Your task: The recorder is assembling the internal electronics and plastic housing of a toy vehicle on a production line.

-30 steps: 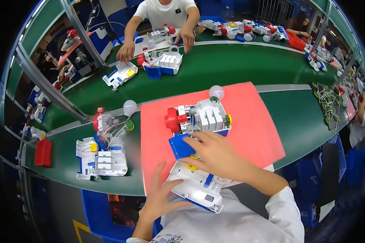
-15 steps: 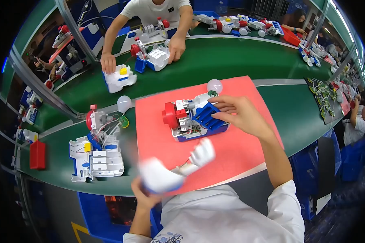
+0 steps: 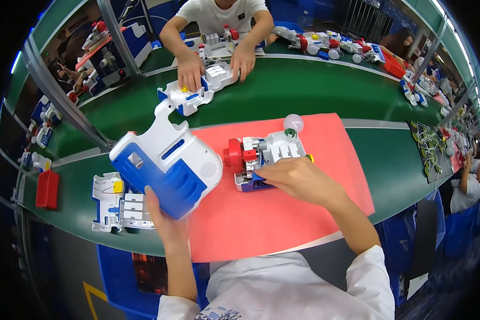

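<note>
My left hand [image 3: 164, 216] grips a white and blue plastic housing shell [image 3: 168, 160] from below, raised above the left of the bench, its outer face with a speaker grille showing. On the pink mat, my right hand [image 3: 298, 180] bends over the near side of an open half-shell assembly [image 3: 282, 148]. Its fingertips are closed at the front edge. Dark blue slotted plastic shows under them, apparently the blue tray, mostly hidden by the hand. The assembly carries a red knob-like part [image 3: 232, 153], white compartments and a pale translucent bulb [image 3: 293, 124] at its far edge.
Another opened shell [image 3: 108, 205] lies on the green bench at left, partly behind the raised housing. A red bin [image 3: 47, 190] stands farther left. Across the bench, a co-worker's hands [image 3: 191, 72] handle a similar shell. Wired green boards [image 3: 425, 146] lie at right.
My left hand has lifted the shell up and left, turning its outer face into view. My right hand has drawn the blue tray nearer, baring the white compartments. The co-worker's shell halves have come together.
</note>
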The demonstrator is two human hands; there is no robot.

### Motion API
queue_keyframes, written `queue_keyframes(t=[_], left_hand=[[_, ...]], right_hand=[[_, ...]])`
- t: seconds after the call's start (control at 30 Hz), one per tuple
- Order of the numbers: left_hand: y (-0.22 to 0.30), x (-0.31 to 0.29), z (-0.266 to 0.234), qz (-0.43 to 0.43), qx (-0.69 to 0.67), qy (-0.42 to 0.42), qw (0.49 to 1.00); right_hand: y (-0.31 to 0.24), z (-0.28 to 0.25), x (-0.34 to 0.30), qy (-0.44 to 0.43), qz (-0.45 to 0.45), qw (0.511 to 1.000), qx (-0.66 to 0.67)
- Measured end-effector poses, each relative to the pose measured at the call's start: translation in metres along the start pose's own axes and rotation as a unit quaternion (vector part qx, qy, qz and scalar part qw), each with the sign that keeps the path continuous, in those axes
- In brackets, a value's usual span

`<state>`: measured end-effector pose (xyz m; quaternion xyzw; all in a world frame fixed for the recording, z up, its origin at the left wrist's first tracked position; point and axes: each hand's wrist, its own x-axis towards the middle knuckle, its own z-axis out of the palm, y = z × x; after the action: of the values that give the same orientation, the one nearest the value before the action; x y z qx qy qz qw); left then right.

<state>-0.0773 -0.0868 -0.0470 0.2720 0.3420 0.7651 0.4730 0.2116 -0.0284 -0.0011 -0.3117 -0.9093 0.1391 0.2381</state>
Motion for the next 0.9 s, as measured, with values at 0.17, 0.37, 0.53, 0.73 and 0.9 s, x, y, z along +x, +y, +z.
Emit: queue_keyframes(t=[0.17, 0.37, 0.53, 0.73, 0.9], left_hand=[[0.0, -0.002, 0.002, 0.004, 0.013, 0.034, 0.999], [-0.013, -0.005, -0.008, -0.005, -0.001, 0.013, 1.0], [-0.031, -0.009, -0.004, -0.014, -0.038, 0.058, 0.998], [-0.034, -0.011, 0.011, -0.049, -0.04, 0.075, 0.995], [-0.035, -0.013, 0.031, -0.23, -0.267, 0.139, 0.926]], right_hand=[[0.003, -0.003, 0.01, 0.009, -0.014, 1.0, -0.004], [0.006, -0.007, 0.012, 0.01, -0.008, 1.0, 0.0], [0.008, -0.006, 0.017, 0.004, -0.048, 0.998, -0.039], [0.01, -0.005, 0.014, 0.004, -0.029, 0.999, -0.038], [0.013, -0.002, 0.013, 0.037, -0.014, 0.999, 0.003]])
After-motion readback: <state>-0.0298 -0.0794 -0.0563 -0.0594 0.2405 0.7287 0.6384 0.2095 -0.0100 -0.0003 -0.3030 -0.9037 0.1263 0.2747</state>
